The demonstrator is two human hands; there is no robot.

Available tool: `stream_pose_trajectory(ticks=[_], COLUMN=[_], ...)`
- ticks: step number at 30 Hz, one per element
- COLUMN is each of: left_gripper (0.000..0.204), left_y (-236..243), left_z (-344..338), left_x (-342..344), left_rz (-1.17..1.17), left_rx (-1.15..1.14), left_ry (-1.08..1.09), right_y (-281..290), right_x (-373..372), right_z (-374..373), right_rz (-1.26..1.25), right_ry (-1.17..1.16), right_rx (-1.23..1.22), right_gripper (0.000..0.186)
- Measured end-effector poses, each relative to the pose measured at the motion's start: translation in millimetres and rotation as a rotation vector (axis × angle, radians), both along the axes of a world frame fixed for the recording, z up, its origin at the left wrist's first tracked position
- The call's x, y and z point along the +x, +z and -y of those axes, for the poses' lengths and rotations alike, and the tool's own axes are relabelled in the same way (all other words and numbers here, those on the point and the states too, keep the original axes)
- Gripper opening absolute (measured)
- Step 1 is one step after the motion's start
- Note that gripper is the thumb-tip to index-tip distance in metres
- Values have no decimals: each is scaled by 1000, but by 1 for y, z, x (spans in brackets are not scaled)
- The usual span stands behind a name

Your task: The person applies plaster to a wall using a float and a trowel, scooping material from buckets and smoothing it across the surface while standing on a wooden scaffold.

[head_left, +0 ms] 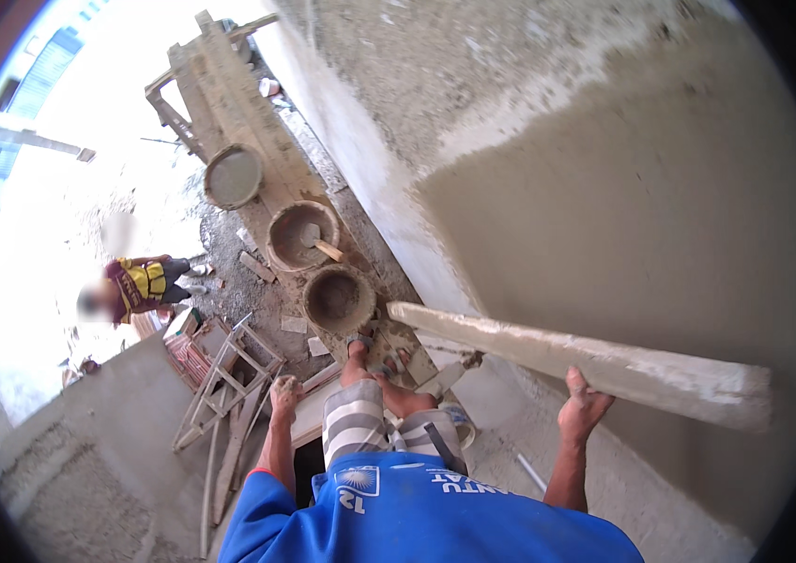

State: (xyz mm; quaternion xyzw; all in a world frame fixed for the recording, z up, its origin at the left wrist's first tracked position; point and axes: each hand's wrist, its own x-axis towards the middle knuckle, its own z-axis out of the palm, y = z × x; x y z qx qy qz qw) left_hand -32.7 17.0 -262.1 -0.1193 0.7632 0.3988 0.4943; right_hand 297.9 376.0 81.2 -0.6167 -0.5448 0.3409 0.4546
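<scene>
My right hand point(584, 408) grips a long, straight wooden plastering board point(586, 361) by its lower edge, the thumb up on its face. Smeared with grey mortar, the board slants across in front of the wall point(680, 216), whose large darker patch looks like wet plaster. Its narrower end is near a mortar bucket point(339, 298) by my feet. My left hand point(285, 392) is out at my left side, fingers curled closed and coated with mortar; whatever it may hold is hidden.
I stand on a plank scaffold point(248, 113). Along it sit a basin point(302, 236) with a trowel point(323, 246) inside and a bucket of grey mix point(234, 176). A wooden frame point(229, 380) leans at lower left. Another person point(149, 281) stands below on the left.
</scene>
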Motion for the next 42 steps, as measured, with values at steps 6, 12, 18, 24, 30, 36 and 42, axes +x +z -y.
stream_pose_trajectory(ticks=[6, 12, 18, 24, 30, 36, 42], left_gripper=[33, 34, 43, 48, 40, 37, 36], left_y=[-12, 48, 37, 30, 39, 41, 33], left_z=[-23, -72, -65, -73, -92, -89, -77], left_x=[-12, 11, 13, 10, 13, 2, -13], left_rz=[-163, 5, 35, 52, 50, 63, 62], left_rx=[126, -52, -48, -104, -63, -118, -162], left_ry=[-402, -329, -437, -552, -510, -474, -486], right_y=[-30, -84, -114, -149, -165, -175, -165], right_x=[111, 199, 236, 255, 266, 268, 276], right_z=[95, 175, 205, 208, 178, 158, 167], right_rz=[88, 137, 77, 155, 38, -45, -138], right_ry=[-257, -472, -609, -581, -700, -791, -826], right_rx=[-224, -354, -264, -310, -321, -375, -341], right_gripper=[39, 44, 50, 53, 49, 49, 50])
